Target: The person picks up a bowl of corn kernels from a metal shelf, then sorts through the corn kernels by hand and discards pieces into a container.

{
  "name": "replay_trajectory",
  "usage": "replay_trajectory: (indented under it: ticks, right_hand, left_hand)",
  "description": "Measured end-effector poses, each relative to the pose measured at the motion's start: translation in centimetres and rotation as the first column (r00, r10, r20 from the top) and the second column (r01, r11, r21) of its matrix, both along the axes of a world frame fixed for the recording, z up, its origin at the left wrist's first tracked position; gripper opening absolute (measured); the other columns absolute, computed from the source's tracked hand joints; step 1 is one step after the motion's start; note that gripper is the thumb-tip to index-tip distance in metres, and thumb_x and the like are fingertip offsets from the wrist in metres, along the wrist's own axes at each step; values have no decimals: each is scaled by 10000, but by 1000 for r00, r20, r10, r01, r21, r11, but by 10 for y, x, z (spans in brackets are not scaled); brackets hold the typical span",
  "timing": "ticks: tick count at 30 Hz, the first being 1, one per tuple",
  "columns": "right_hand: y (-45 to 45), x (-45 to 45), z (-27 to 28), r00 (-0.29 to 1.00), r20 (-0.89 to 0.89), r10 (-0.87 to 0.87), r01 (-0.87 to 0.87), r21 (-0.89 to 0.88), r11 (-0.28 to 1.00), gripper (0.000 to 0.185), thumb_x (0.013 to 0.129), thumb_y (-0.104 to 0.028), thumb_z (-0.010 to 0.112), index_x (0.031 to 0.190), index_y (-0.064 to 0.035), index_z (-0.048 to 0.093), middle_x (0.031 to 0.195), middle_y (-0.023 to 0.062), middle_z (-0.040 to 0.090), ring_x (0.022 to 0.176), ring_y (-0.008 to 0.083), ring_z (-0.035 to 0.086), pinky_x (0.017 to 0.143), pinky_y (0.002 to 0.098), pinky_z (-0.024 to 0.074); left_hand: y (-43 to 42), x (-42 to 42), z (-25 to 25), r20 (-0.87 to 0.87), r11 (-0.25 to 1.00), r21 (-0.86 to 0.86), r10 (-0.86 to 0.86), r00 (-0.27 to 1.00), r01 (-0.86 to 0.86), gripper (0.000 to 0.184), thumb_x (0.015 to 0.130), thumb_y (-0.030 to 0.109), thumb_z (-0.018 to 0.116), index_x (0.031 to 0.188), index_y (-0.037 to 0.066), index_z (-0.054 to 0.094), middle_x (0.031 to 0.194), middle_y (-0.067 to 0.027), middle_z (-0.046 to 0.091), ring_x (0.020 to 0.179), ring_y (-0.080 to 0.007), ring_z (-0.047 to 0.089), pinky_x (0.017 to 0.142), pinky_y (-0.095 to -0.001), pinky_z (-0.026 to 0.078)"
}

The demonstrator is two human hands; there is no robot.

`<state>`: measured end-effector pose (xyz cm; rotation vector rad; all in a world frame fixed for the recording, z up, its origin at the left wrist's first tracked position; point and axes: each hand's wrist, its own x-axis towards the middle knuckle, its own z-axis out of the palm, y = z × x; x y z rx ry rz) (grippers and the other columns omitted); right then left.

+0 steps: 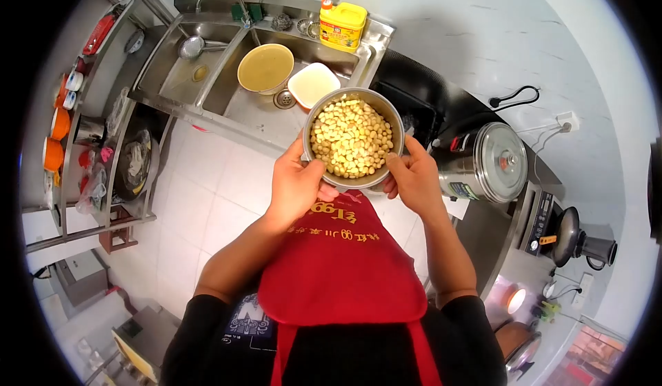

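Note:
Between my two hands is a round metal bowl (312,107), held in front of the red apron. Pale yellow soybeans (352,134) fill much of it. My left hand (298,179) grips the rim at the lower left, thumb on top and fingers curled under. On the lower right side, my right hand (412,176) holds the rim in the same way. The bowl is over the front edge of the sink counter, and its underside is hidden from me.
A steel double sink (227,107) holds a tan basin (265,67) and a white square container (314,83). A yellow jug (343,26) stands behind. To the right are a black tray (408,93) and a large lidded pot (500,162). Shelves (103,124) line the left.

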<state>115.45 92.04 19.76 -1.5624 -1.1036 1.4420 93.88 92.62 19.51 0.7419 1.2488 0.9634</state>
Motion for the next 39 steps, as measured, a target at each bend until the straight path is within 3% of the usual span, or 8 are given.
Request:
replay_trajectory:
  ticks: [1, 3, 7, 9, 17, 21, 32, 39]
  right_hand:
    - [0, 1, -1, 1000, 0, 1, -1, -1, 1000, 449, 1023, -132, 588, 1436, 15, 491, 666, 63, 647, 513, 108, 598, 478, 237, 502]
    - [2, 2, -4, 906, 395, -149, 47, 257, 965, 344, 987, -142, 650, 1305, -13, 633, 743, 108, 683, 628, 155, 656, 575, 313, 534]
    - [8, -3, 2, 815, 490, -310, -114, 659, 743, 196, 894, -106, 738, 1081, -48, 741, 913, 105, 701, 742, 258, 688, 647, 338, 547]
    - [14, -16, 4, 812, 538, -225, -245, 666, 705, 192, 892, -113, 730, 1077, -59, 741, 916, 103, 699, 740, 277, 687, 652, 353, 552]
    - [46, -41, -8, 547, 834, -65, -539, 411, 735, 110, 888, -151, 715, 981, -94, 728, 965, 93, 667, 819, 335, 675, 702, 404, 554]
    - [45, -39, -4, 702, 709, -60, -483, 537, 692, 92, 871, -134, 727, 943, -80, 712, 943, 97, 670, 802, 319, 672, 695, 395, 548]
    - [38, -31, 18, 866, 489, 105, -312, 364, 877, 86, 872, -113, 692, 926, -47, 687, 875, 135, 687, 824, 341, 678, 734, 431, 544]
    - [29, -34, 7, 731, 674, 108, -539, 472, 698, 83, 879, -118, 695, 937, -59, 707, 945, 138, 652, 887, 342, 668, 763, 433, 545]
  left_hand:
    - [0, -2, -2, 0, 1000, -1, 1, 1000, -1, 496, 907, -54, 448, 1401, -34, 489, 858, -188, 714, 533, -212, 687, 473, -305, 601]
    - [-1, -5, -7, 1, 998, -43, -41, 999, 41, 649, 927, -37, 445, 1563, 62, 369, 1015, -183, 717, 584, -219, 712, 515, -300, 628]
    - [-4, -4, -6, -34, 998, -37, -44, 998, 42, 675, 924, -40, 444, 1581, 67, 337, 1034, -178, 715, 596, -214, 715, 525, -299, 629]
    - [-7, 1, -1, -51, 999, 41, 17, 999, -14, 573, 923, -44, 433, 1494, 4, 416, 854, -181, 716, 535, -210, 689, 490, -298, 605]
    - [-11, 0, -1, -46, 998, 65, -19, 999, 22, 672, 922, -51, 427, 1578, 51, 323, 915, -186, 719, 550, -200, 692, 508, -301, 607]
    - [-12, 0, 2, -39, 998, 56, -15, 999, 17, 697, 914, -53, 428, 1591, 57, 307, 922, -185, 718, 558, -198, 694, 515, -298, 609]
    - [-12, -3, 1, -22, 997, 69, -28, 999, 30, 693, 906, -56, 429, 1584, 52, 326, 918, -186, 719, 568, -206, 705, 526, -300, 617]
    - [-11, -2, -5, -13, 997, 66, -32, 999, 33, 673, 929, -44, 437, 1584, 70, 331, 917, -185, 721, 558, -198, 699, 516, -297, 614]
